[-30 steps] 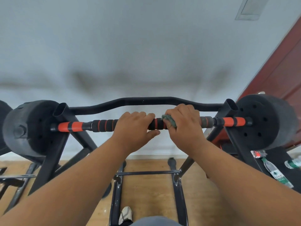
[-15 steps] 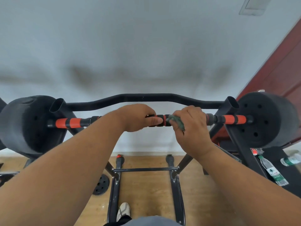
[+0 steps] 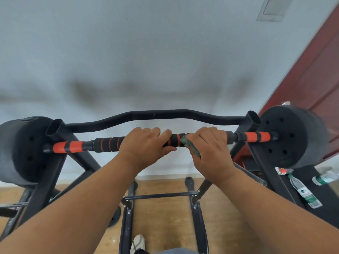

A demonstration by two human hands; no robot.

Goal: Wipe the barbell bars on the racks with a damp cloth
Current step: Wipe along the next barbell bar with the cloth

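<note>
Wiping the barbell bar [image 3: 108,143] on its rack [image 3: 55,162]

We wrap our right hand [image 3: 209,149] and soft damp cloth [image 3: 189,145] around the grippy foam; our left hand [image 3: 145,145] clasps the stiff, heavy bar beside it.

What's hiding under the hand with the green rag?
Under the right hand a green cloth peeks out, pressed around the striped barbell bar. The hand covers most of the cloth and that stretch of bar.
</note>
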